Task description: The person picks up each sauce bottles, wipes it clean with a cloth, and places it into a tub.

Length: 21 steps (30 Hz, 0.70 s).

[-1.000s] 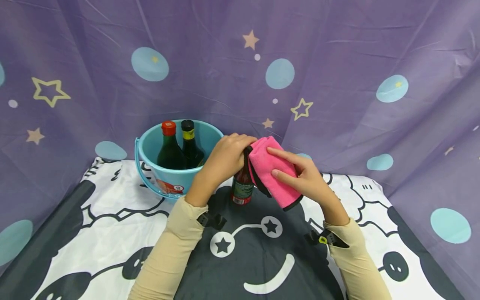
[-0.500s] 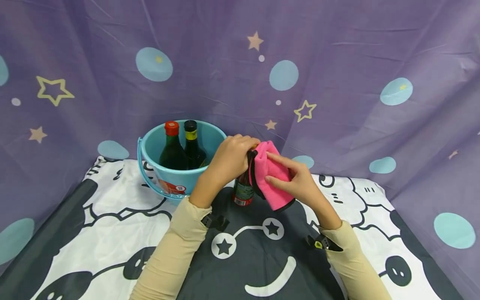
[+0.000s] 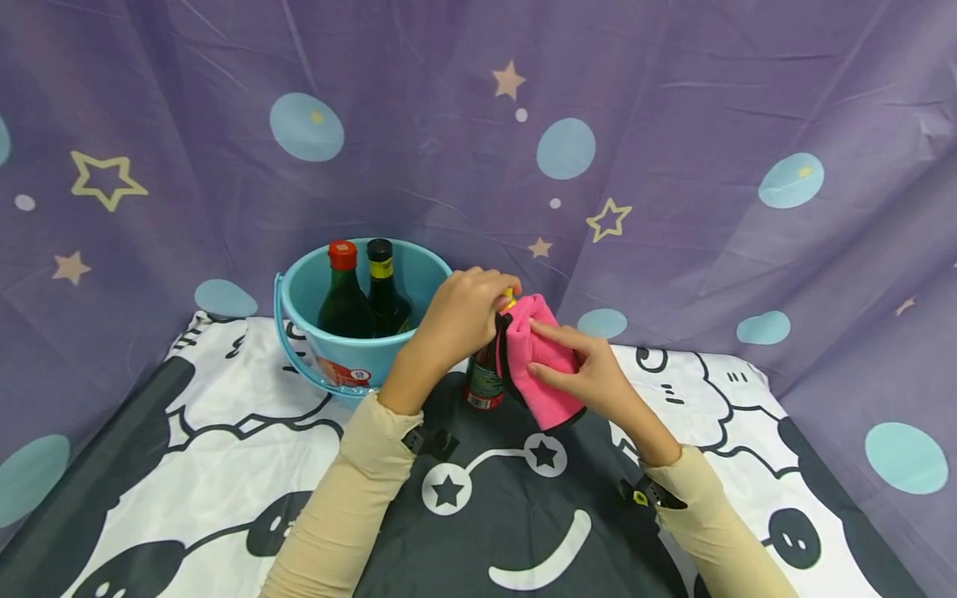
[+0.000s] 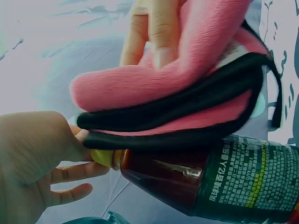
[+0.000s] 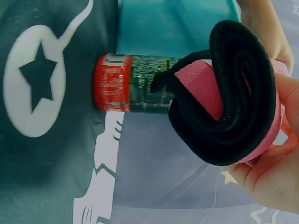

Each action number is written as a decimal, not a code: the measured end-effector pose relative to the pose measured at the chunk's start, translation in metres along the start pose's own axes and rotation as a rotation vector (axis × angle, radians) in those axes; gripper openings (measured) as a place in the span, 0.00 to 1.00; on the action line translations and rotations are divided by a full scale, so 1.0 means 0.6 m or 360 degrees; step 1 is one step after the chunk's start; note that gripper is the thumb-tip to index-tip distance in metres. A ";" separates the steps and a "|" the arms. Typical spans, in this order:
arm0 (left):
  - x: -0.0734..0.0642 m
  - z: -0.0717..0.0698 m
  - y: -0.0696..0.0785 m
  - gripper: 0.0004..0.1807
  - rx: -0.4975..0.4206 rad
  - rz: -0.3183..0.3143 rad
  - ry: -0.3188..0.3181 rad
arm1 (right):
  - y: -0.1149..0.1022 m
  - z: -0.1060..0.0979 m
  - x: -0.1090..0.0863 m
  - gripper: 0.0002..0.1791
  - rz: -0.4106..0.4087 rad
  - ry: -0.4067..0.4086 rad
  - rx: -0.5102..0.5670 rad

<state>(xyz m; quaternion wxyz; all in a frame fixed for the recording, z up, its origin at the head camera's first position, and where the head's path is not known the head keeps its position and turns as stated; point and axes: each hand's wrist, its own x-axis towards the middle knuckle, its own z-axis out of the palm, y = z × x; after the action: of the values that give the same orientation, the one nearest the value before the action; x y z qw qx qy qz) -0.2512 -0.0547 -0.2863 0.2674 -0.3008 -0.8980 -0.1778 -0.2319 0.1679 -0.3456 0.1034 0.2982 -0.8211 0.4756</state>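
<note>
A sauce bottle (image 3: 485,384) with dark red contents and a green label stands upright on the table beside the bucket. My left hand (image 3: 462,311) holds it at the yellow cap (image 4: 102,157), fingers around the top. A folded pink cloth (image 3: 549,365) with black edging is in my right hand (image 3: 601,375), thumb and fingers gripping it from the right. The cloth lies against the bottle's neck and shoulder and hides part of them. In the right wrist view, the cloth's rolled black edge (image 5: 243,93) faces the camera, with the bottle's red base (image 5: 110,84) beyond.
Close to my left hand stands a light blue bucket (image 3: 351,353) with a handle. Inside it are a red-capped bottle (image 3: 344,291) and a black-capped bottle (image 3: 383,291). A black-and-white patterned cover (image 3: 516,523) lies over the table, and a purple curtain (image 3: 449,108) hangs behind.
My right hand and the cloth have shifted left and down along the bottle, and the yellow cap shows more. My left hand stays at the bottle's top. The head view has shifted slightly.
</note>
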 end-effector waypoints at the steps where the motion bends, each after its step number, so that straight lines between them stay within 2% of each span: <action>1: 0.000 0.000 0.000 0.10 0.0000 -0.0005 -0.0006 | 0.002 0.001 -0.002 0.33 -0.0005 -0.0001 -0.0012; 21: -0.001 0.002 0.001 0.09 -0.0016 -0.0024 0.0005 | 0.015 0.008 -0.023 0.30 -0.0005 -0.0077 -0.0116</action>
<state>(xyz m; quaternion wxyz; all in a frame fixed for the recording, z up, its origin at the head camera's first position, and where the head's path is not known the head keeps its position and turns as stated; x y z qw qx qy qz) -0.2509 -0.0539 -0.2876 0.2658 -0.2951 -0.8990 -0.1846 -0.2257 0.1725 -0.3607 0.0950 0.3070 -0.8396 0.4379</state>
